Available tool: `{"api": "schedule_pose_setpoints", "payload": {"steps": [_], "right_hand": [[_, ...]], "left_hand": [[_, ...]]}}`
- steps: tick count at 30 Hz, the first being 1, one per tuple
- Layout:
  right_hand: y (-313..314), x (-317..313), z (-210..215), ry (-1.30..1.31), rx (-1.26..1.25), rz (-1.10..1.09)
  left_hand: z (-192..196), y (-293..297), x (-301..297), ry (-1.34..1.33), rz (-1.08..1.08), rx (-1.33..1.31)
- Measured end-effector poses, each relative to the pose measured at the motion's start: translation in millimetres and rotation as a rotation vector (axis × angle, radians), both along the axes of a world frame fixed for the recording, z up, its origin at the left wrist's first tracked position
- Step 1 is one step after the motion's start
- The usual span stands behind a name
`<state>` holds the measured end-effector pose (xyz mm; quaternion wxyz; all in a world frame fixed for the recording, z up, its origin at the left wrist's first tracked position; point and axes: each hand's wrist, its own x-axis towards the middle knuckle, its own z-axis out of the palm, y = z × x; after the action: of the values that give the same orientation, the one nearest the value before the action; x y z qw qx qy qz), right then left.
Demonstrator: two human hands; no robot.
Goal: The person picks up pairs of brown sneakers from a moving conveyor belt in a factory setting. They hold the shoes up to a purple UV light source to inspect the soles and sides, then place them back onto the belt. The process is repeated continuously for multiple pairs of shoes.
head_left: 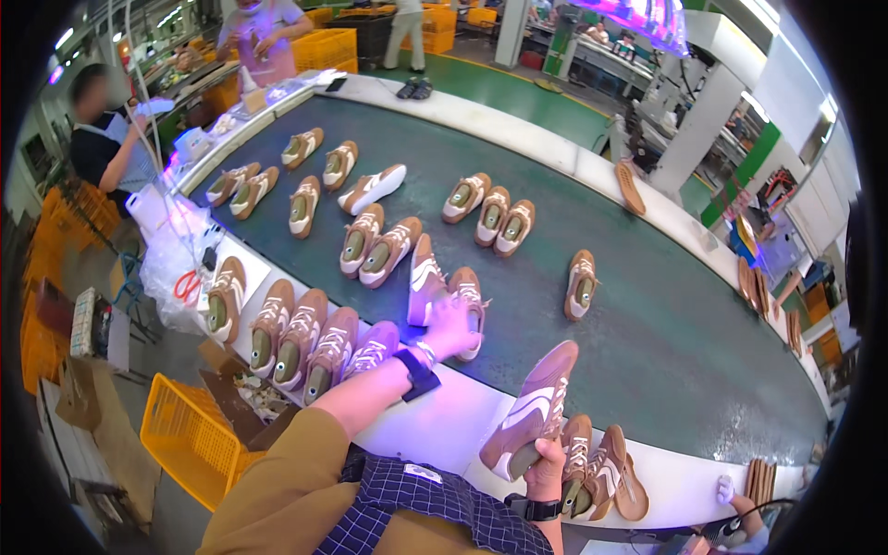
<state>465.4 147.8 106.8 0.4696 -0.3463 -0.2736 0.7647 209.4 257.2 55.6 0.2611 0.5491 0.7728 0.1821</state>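
Note:
My right hand grips a brown sneaker with white stripes at its heel end, toe tilted up, above the white ledge. Over the belt, my left hand closes round the heel of another brown sneaker with white laces. Part of that heel is hidden by my fingers. Close against it, a similar sneaker rests on its side. Just right of my right hand, two sneakers stand on the ledge beside a loose tan sole.
Several sneakers stand on the dark green belt, and more line the near white ledge at left. A yellow crate stands below. A loose sole lies on the far rim. Other people work beyond; a gloved hand shows at lower right.

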Motion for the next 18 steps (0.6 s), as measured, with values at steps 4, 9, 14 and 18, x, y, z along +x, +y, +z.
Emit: {"api": "schedule_pose_setpoints", "payload": {"steps": [4,9,14,18], "right_hand": [[-19.6,13.6,-6.8,-0.052,-0.025,-0.087],[-41.4,30.1,-15.2,-0.069,-0.087,-0.274],[-60.1,35.1,-8.5,-0.100,-0.093,-0.350],[-69.7,40.8,-20.1,-0.094,-0.139,-0.347]], "left_hand": [[-84.8,34.4,-35.3,0.202,0.217,-0.235],[-69.3,40.9,-9.7,0.376,0.310,-0.249],[-130.5,55.0,-37.7,0.495,0.608,-0.059],[-61.6,44.0,-49.6,0.149,0.619,-0.275]]}}
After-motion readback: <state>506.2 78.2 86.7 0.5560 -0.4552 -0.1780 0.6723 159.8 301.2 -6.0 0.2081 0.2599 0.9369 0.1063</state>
